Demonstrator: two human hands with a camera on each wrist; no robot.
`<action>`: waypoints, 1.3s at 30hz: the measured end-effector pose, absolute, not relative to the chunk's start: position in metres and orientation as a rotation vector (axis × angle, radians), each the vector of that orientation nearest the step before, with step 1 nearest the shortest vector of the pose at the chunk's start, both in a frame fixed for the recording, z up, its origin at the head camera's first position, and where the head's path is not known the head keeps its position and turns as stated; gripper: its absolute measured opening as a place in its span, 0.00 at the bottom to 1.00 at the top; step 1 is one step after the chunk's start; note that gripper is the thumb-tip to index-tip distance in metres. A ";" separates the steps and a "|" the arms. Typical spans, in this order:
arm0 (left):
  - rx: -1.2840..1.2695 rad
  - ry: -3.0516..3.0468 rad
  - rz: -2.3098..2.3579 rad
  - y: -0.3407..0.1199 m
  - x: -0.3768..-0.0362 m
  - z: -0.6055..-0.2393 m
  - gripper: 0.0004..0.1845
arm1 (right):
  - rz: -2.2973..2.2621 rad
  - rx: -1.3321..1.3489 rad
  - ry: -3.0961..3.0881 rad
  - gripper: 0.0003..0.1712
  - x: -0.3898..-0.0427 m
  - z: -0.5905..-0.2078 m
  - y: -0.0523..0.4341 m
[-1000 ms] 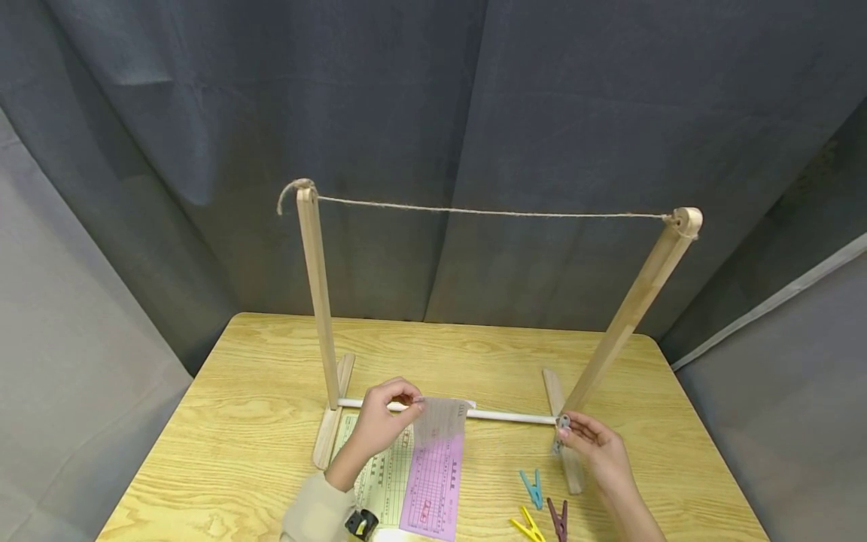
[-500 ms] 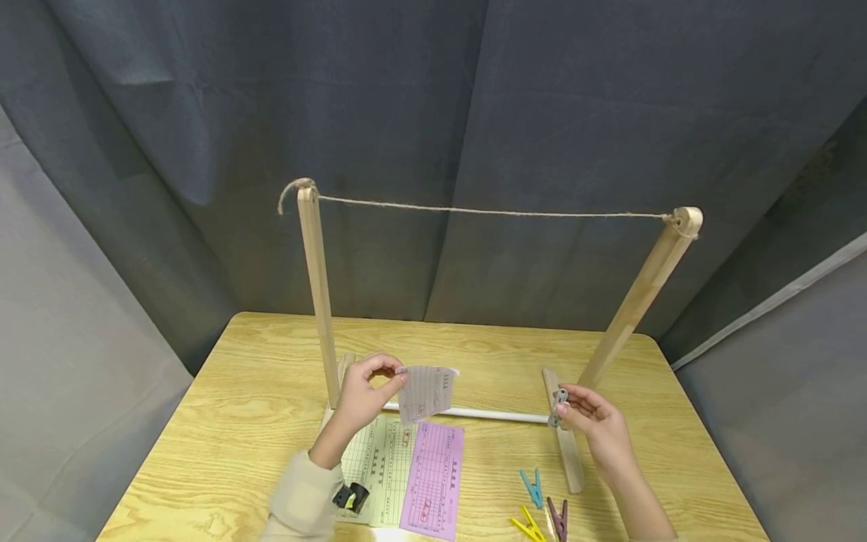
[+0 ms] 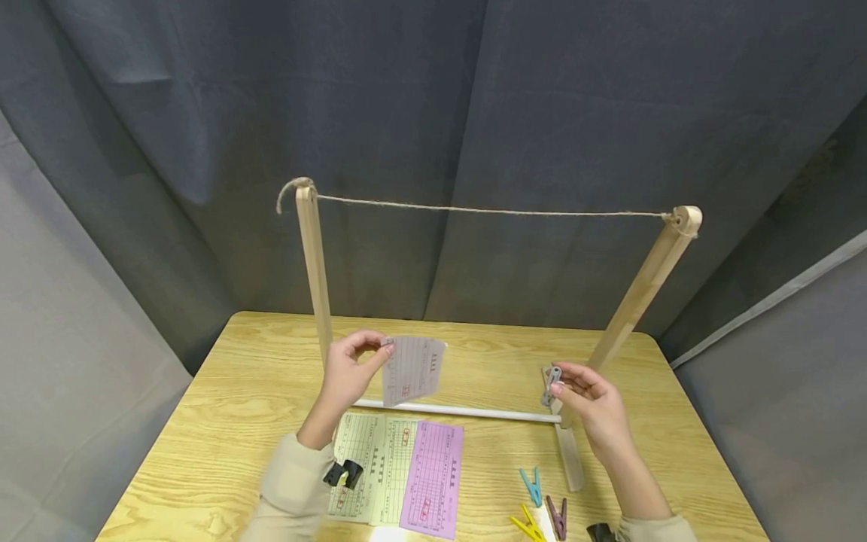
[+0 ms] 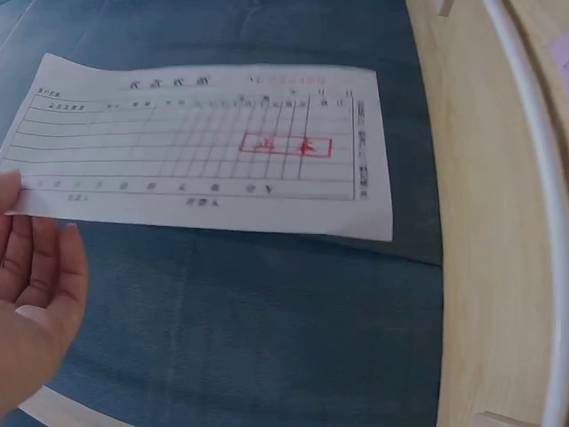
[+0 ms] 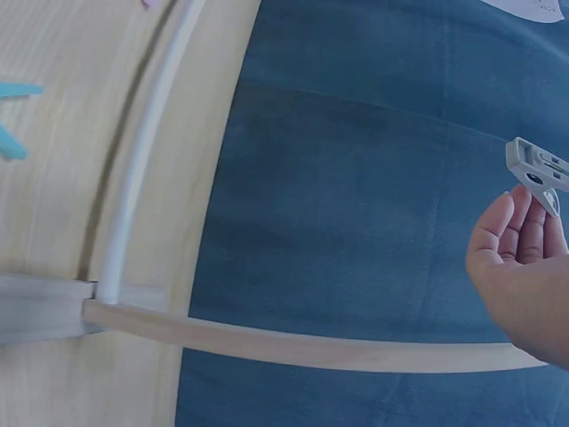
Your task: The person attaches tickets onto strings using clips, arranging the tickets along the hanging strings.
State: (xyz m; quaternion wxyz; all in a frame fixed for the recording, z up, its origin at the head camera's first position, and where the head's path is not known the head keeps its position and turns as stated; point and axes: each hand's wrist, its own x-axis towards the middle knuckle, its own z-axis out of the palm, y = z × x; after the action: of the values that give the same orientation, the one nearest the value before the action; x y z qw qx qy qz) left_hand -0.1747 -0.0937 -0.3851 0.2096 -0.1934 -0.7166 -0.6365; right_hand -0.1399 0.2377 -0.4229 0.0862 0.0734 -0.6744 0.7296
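My left hand [image 3: 348, 373] pinches a white printed form [image 3: 413, 370] by its edge, and the sheet hangs in the air above the white crossbar. In the left wrist view the form [image 4: 204, 147] shows ruled lines and a red boxed stamp. My right hand [image 3: 592, 399] holds a grey clothespin [image 3: 552, 385] between thumb and fingers, close to the right post. The right wrist view shows the clothespin [image 5: 538, 169] sticking out past the fingertips. Above both hands a twine line [image 3: 488, 210] runs between the two wooden posts.
Green forms [image 3: 366, 467] and a purple form [image 3: 433, 478] lie on the table [image 3: 203, 444]. At front right are a blue clothespin [image 3: 533, 488], a yellow one [image 3: 528, 527] and a maroon one [image 3: 558, 519]. The right post [image 3: 643, 293] and left post [image 3: 313, 263] stand on wooden feet.
My left hand has lifted the white form up off the purple sheet and moved left and away from me. My right hand has risen slightly with the grey clothespin.
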 end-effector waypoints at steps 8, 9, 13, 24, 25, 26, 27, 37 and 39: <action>-0.491 -1.882 -1.859 -0.105 -0.189 -0.391 0.06 | 2.199 0.333 -1.933 0.14 -0.142 -0.410 0.232; -0.485 -1.872 -1.864 -0.106 -0.189 -0.389 0.06 | 2.201 0.345 -1.926 0.14 -0.143 -0.408 0.232; -0.469 -1.842 -1.874 -0.109 -0.191 -0.381 0.06 | 2.196 0.377 -1.907 0.15 -0.148 -0.400 0.230; -0.576 -1.732 -1.879 -0.115 -0.196 -0.357 0.06 | 2.171 0.485 -1.903 0.16 -0.152 -0.375 0.221; -0.584 -1.724 -1.874 -0.115 -0.197 -0.355 0.07 | 2.168 0.501 -1.909 0.16 -0.152 -0.374 0.221; -0.591 -1.712 -1.872 -0.115 -0.197 -0.352 0.08 | 2.164 0.513 -1.915 0.16 -0.152 -0.372 0.220; -0.595 -1.702 -1.871 -0.116 -0.198 -0.350 0.09 | 2.163 0.527 -1.917 0.16 -0.152 -0.371 0.219; -0.591 -1.648 -1.821 -0.119 -0.203 -0.324 0.08 | 2.141 0.652 -1.897 0.18 -0.158 -0.351 0.209; -0.580 -1.637 -1.811 -0.120 -0.204 -0.320 0.07 | 2.144 0.680 -1.891 0.18 -0.159 -0.346 0.207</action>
State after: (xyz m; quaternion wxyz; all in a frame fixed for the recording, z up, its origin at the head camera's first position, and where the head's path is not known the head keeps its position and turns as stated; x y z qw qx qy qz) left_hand -0.2042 -0.1197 -0.3199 0.3111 -0.2196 -0.6199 -0.6861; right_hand -0.1594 0.2067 -0.3464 0.1016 0.2303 -0.6402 0.7258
